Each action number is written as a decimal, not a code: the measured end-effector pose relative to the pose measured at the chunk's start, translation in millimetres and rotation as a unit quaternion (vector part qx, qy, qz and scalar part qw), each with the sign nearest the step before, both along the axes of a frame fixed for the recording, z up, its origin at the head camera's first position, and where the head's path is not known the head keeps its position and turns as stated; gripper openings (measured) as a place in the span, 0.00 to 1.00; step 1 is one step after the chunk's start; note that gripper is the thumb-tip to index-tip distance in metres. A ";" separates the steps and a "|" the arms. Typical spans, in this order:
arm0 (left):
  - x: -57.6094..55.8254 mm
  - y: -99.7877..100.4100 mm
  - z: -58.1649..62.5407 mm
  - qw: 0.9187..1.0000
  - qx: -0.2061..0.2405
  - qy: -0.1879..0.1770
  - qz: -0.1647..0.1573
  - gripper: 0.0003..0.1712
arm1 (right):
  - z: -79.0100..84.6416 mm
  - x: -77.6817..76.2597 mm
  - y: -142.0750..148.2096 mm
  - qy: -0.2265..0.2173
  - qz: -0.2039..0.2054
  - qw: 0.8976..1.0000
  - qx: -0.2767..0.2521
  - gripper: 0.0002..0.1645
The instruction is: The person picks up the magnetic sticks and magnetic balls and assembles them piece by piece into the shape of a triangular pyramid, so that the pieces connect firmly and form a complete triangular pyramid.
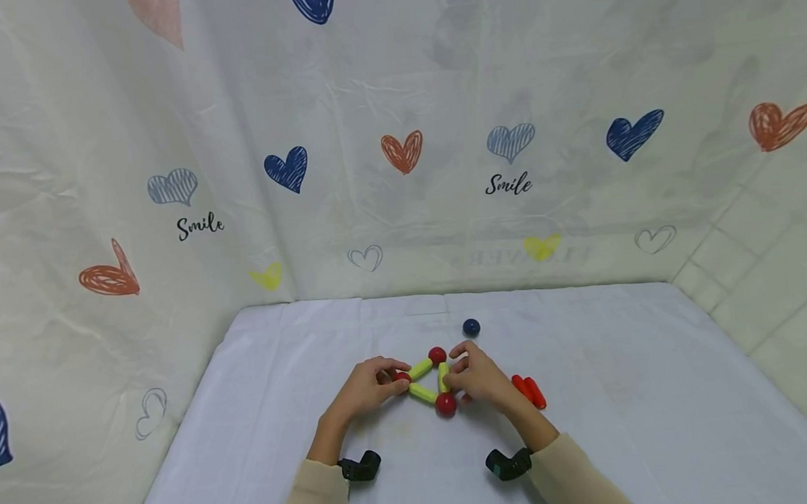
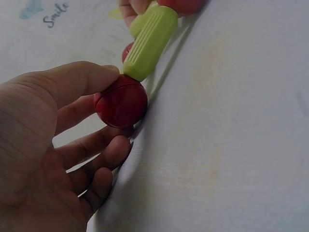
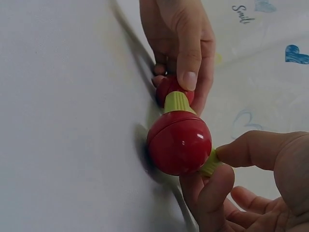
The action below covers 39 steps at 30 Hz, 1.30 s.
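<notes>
Three yellow-green rods and three red balls form a triangle on the white-covered table. At its left corner, my left hand [image 1: 367, 386] pinches a red ball [image 2: 121, 104] between thumb and fingers. A ridged yellow-green rod [image 2: 152, 44] runs from that ball to the near red ball [image 3: 178, 144]. My right hand [image 1: 481, 377] pinches the right-side yellow-green rod [image 1: 443, 376] with thumb and fingers, just beyond the near ball. The far red ball [image 1: 437, 355] sits at the top corner, close to the right fingertips.
A dark blue ball [image 1: 471, 328] lies beyond the triangle. Two red rods [image 1: 534, 392] lie side by side to the right of the right wrist. Another red ball [image 1: 466, 397] shows partly beneath the right hand. A heart-printed curtain [image 1: 408, 220] hangs behind the table.
</notes>
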<state>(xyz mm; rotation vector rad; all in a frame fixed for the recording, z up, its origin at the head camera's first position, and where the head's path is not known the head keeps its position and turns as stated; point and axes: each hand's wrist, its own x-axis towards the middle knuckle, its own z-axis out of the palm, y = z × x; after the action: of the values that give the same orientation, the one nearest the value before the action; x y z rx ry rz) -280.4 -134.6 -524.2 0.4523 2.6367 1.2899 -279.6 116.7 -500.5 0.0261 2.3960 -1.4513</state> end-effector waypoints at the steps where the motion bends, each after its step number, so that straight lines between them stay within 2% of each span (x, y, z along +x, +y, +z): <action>1: 0.0 -0.1 0.0 1.000 0.001 0.000 -0.002 0.15 | -0.2 -0.7 -0.3 -0.002 -0.001 1.000 0.001 0.29; 10: -0.6 -0.9 -0.7 1.000 0.003 0.002 -0.012 0.15 | -0.4 -3.7 0.4 -0.014 -0.005 1.000 0.010 0.30; 27: -0.5 -2.2 1.0 1.000 0.001 0.001 -0.014 0.14 | 0.3 -3.8 5.4 0.008 0.019 1.000 0.023 0.25; 30: -1.6 -2.7 -0.1 1.000 0.001 0.002 -0.014 0.14 | 1.8 -2.5 11.1 0.011 0.033 0.999 0.013 0.24; 35: -3.0 -2.9 -2.1 1.000 0.001 -0.002 -0.009 0.13 | 7.7 -2.0 30.1 0.042 0.064 0.997 -0.002 0.20; 39: -2.8 -1.8 -2.2 1.000 0.004 -0.004 -0.004 0.13 | 16.9 -1.0 52.4 0.070 0.068 0.995 -0.005 0.21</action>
<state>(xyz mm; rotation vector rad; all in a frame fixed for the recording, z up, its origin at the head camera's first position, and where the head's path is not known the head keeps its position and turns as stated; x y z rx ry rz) -283.2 -136.5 -526.3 0.4562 2.6214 1.2964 -280.6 169.1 -483.6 -0.2431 2.4465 -1.4453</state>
